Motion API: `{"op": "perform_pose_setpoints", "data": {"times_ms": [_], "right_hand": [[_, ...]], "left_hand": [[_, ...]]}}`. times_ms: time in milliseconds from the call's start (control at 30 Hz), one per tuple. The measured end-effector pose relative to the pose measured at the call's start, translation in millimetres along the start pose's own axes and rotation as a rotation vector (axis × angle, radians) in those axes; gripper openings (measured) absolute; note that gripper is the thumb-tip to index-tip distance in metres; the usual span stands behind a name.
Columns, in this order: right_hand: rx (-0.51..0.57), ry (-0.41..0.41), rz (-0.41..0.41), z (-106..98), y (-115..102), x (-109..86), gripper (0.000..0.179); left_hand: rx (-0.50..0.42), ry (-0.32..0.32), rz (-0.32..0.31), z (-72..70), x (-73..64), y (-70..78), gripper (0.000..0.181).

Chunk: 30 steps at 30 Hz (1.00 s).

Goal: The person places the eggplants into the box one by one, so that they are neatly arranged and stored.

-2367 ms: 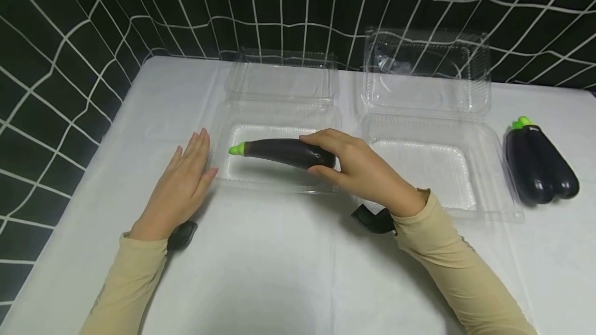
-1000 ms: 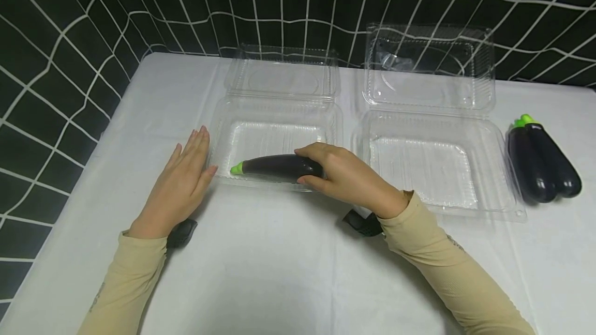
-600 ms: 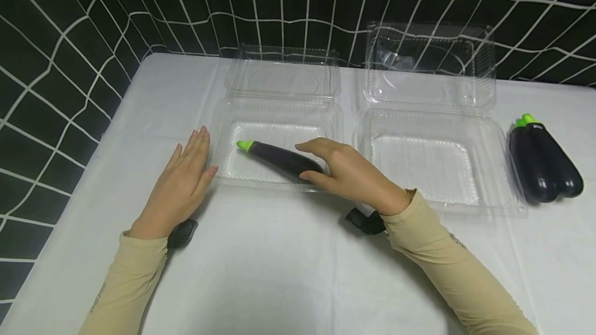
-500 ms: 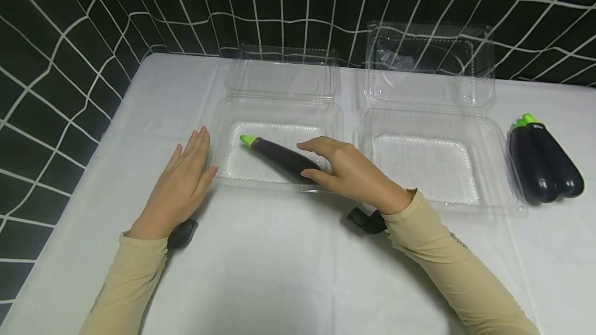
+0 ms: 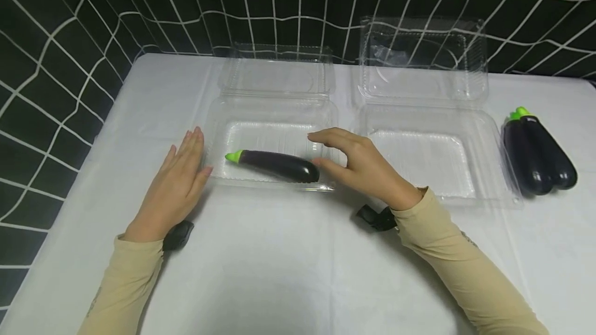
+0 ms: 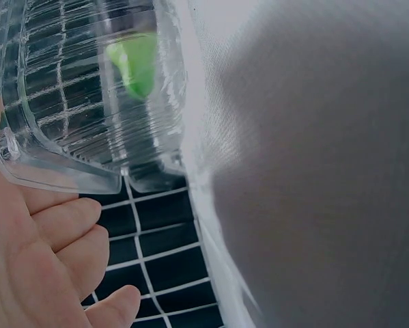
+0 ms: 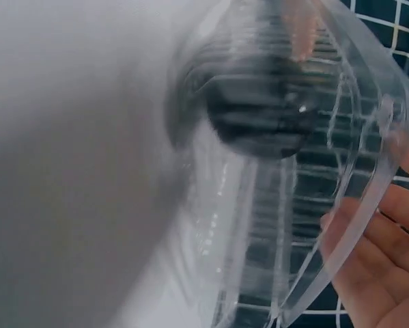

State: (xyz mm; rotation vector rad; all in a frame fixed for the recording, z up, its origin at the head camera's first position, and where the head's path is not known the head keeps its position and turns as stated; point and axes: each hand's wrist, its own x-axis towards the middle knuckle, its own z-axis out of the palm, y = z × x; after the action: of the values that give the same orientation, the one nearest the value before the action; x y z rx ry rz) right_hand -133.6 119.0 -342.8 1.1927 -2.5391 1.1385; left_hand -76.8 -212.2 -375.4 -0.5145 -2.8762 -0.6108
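Note:
A dark purple eggplant with a green stem lies slightly slanted in the left clear plastic clamshell box. My right hand is just right of its thick end, fingers and thumb spread apart and holding nothing. In the right wrist view, the fingers appear beyond the box's clear wall, and the eggplant's dark end shows through the plastic. My left hand has its fingers straight at the box's left edge. The left wrist view shows the green stem through the wall, with the left hand close by.
A second clear clamshell box stands to the right, its lid raised. Two more eggplants lie side by side at the far right. White cloth covers the table; a dark curtain with white grid lines hangs behind.
The eggplant has been lowered into the left box and let go, after its stem end swung away and back. My right hand has drawn off to the right; the left hand stays put.

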Motion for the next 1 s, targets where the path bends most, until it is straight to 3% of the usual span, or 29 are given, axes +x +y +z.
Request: {"op": "perform_pose_setpoints", "data": {"times_ms": [300, 567, 1000], "right_hand": [[0.017, 0.054, -0.045, -6, 4, -2.4, 0.035], [-0.016, 0.088, -0.011, -16, 8, -11.7, 0.035], [-0.066, 0.133, 0.018, -39, 14, -29.7, 0.034]], "left_hand": [[0.002, 0.007, -0.027, -4.0, -5.9, 0.0, 0.060], [0.009, 0.024, -0.021, -5.2, -9.5, 0.5, 0.060], [-0.006, 0.029, 0.008, 4.1, -2.7, 7.2, 0.061]]}}
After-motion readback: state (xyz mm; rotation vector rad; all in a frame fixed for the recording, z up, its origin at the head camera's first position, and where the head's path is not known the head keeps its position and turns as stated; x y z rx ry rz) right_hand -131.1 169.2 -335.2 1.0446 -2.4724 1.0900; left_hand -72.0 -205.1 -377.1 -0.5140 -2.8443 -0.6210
